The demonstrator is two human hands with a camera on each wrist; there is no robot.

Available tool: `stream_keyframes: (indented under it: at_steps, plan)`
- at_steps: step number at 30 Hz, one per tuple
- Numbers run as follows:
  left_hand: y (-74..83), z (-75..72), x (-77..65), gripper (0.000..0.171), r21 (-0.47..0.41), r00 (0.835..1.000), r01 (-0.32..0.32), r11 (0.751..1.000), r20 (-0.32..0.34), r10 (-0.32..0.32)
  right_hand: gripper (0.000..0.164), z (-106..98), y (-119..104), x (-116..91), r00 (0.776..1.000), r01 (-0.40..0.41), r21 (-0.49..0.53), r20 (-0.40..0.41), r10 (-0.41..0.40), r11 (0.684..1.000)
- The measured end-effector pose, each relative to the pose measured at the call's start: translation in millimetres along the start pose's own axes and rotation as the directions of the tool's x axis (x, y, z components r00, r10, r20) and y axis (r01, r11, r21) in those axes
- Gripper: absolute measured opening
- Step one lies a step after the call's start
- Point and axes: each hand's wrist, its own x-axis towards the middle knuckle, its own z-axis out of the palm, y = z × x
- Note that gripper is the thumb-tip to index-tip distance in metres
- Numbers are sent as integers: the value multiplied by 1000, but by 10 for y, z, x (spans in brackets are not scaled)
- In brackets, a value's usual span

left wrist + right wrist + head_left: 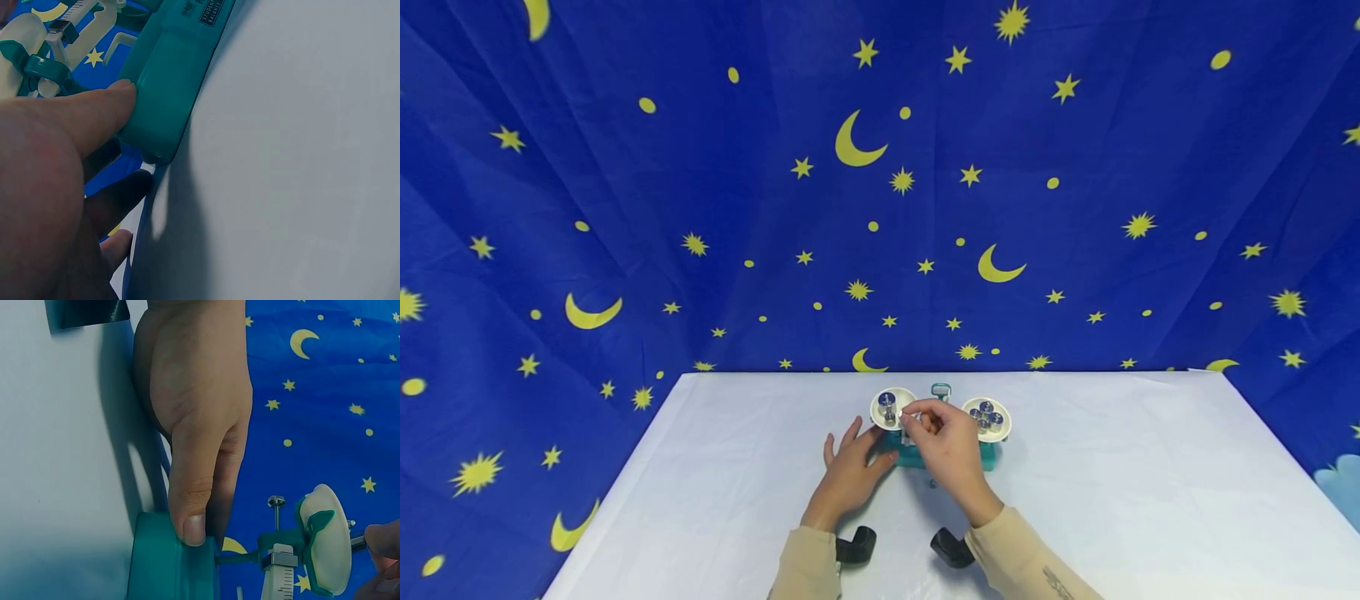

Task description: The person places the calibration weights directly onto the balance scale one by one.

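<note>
A teal balance scale [988, 455] with two white pans stands on the table. My left hand [850, 477] grips the left end of its base; in the left wrist view the thumb [112, 106] presses the base's side, other fingers lying beyond it. My right hand [951, 446] is over the left pan [876, 410], thumb and forefinger pinching a small metal weight [358, 542] at the pan's edge. That pan bears a larger weight [887, 402] and smaller metal pieces beside it. Several metal weights [996, 420] stand in the right pan [1006, 431].
The white-covered table [1112, 483] ends at a blue curtain [1075, 125] with moons and stars. A small metal piece [933, 483] lies in front of the base. Black wrist camera mounts [859, 546] show below both hands.
</note>
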Motion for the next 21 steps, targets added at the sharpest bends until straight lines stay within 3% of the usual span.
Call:
stream_keyframes:
  at_steps: [21]
  plan:
    - [2, -4, 1, 54, -5, 1000, -9, 1000, -7, 9, 4, 55, -9, 24, 999, 22, -143, -22, -25, 989]
